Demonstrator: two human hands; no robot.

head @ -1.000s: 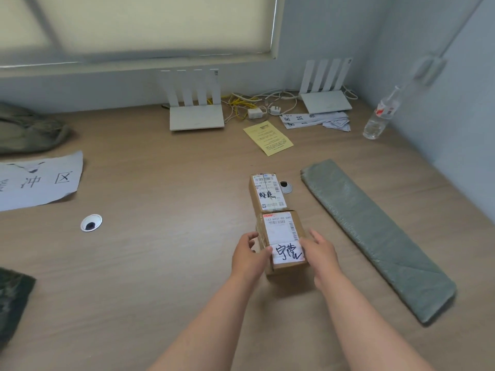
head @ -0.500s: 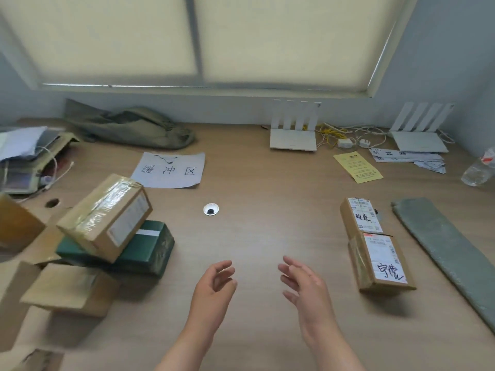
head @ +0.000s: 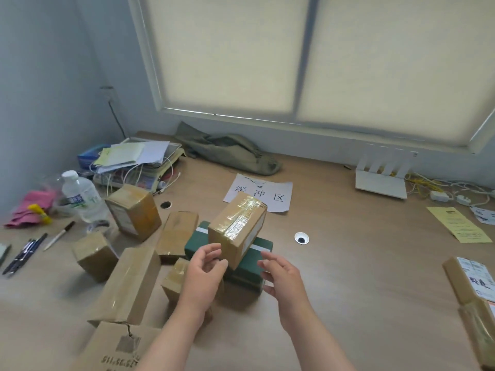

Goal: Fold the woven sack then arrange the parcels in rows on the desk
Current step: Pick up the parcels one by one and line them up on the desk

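Both hands, left hand [head: 205,266] and right hand [head: 278,271], spread and empty, flank the taped parcel [head: 237,227]; advise gripping its sides squarely, since it rests tilted on the green box [head: 247,266].

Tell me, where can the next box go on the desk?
The widest bare wood lies right of the cable hole, bordered by the yellow paper and the labelled parcels. Another bare strip runs between the white sign and the router. The left is crowded: piled boxes, a water bottle, pens.
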